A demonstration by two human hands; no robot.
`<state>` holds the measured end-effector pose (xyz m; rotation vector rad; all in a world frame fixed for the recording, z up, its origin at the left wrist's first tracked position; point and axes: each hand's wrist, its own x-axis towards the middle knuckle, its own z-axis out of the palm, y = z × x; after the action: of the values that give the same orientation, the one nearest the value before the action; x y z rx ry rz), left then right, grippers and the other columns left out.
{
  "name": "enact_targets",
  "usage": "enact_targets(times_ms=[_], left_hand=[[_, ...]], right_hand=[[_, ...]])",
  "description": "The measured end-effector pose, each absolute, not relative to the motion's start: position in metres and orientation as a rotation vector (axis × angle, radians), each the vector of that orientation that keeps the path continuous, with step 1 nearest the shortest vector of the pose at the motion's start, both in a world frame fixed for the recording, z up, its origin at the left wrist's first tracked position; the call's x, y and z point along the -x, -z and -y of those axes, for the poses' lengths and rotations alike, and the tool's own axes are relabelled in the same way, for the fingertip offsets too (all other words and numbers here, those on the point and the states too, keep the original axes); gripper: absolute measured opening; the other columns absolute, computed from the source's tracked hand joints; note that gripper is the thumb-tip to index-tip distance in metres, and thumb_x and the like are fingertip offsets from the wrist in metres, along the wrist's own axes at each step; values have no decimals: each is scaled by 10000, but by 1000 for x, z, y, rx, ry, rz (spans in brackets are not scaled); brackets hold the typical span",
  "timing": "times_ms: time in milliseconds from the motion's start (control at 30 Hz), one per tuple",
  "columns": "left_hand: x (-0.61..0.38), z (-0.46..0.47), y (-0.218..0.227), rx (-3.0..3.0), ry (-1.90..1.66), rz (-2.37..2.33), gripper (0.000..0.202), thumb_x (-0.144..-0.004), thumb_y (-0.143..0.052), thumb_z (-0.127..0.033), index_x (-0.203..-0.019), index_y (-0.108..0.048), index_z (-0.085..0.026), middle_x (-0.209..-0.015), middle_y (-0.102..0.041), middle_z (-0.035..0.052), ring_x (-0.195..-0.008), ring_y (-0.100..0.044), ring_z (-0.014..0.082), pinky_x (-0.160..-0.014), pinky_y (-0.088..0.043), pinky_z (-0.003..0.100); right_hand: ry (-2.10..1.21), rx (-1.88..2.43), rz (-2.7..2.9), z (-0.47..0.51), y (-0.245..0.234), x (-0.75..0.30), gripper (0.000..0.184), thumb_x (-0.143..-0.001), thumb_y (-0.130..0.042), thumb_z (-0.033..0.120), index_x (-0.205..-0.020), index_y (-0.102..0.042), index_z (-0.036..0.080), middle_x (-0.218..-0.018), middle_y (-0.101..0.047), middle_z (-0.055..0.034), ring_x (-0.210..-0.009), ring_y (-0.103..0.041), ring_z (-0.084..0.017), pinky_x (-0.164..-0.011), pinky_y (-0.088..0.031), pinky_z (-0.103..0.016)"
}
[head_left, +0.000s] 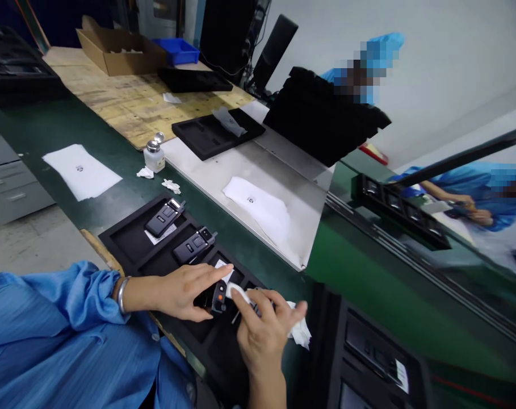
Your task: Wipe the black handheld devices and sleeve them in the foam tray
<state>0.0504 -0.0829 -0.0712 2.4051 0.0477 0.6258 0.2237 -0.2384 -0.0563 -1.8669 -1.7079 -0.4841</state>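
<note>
My left hand [185,292] is closed around a black handheld radio [219,298], whose end with an orange button points to the right. Pinched in the fingers of my right hand [264,329] is a white wipe [239,293], which touches or nearly touches that end of the radio. Both hands are over a black foam tray [124,241] with compartments. Two more black radios, one at the far end [165,217] and one nearer my left hand [194,245], lie in it. Crumpled white tissue [301,332] sits beyond my right hand.
A pump bottle [154,159] stands behind the tray, near crumpled tissue bits [171,186]. White sheets lie on the green table [85,170] and white board [258,204]. Another foam tray [381,352] is at lower right. Two people in blue work across the table.
</note>
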Motion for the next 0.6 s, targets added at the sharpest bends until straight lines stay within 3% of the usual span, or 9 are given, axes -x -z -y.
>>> enact_targets(times_ms=[100,200,267,400,533,600], left_hand=[[-81,80,65,-2503,-460,-351,1072,-816,-705,-352,-1580,19,-155,-1296,-564,190,-1139,-601,317,-929,-529,424],[-119,75,56,-2646,-147,-672,975,-834,-673,-410,-1573,-118,-98,-1108,-619,170,-931,-655,311,-791,-547,413],[-139,77,50,-2759,-26,-758,910,-845,-672,-390,-1561,-200,-87,-1123,-608,198,-944,-640,332,-772,-532,412],[-160,105,48,-2888,-121,-625,837,-895,-638,-401,-1564,-224,-118,-1202,-578,220,-1116,-553,368,-860,-492,431],[-184,147,63,-2800,50,-479,1022,-844,-659,-571,-1576,-144,-76,-1031,-633,238,-938,-620,362,-740,-507,409],[-200,159,70,-2754,99,-480,1054,-823,-676,-568,-1565,-153,-34,-995,-638,261,-906,-631,367,-693,-514,402]], right_hand=[[567,2042,1431,274,78,-236,288,-966,-483,182,-1023,-751,272,-892,-650,-31,-916,-549,-201,-1068,-214,-626],[485,2018,1033,310,107,-228,240,-953,-568,211,-1126,-732,236,-916,-634,-52,-853,-577,-170,-916,-416,-404],[345,1963,820,324,126,-213,234,-943,-604,231,-1138,-730,202,-941,-638,-63,-846,-595,-160,-786,-455,-305],[184,1868,483,328,147,-191,240,-927,-640,293,-1095,-737,151,-991,-660,-74,-905,-626,-169,-779,-482,-280],[158,1832,395,324,150,-194,248,-914,-655,311,-1078,-742,146,-995,-663,-72,-931,-623,-173,-819,-486,-289],[166,1834,419,324,150,-196,251,-915,-652,312,-1077,-744,144,-994,-660,-75,-930,-620,-170,-820,-487,-286]])
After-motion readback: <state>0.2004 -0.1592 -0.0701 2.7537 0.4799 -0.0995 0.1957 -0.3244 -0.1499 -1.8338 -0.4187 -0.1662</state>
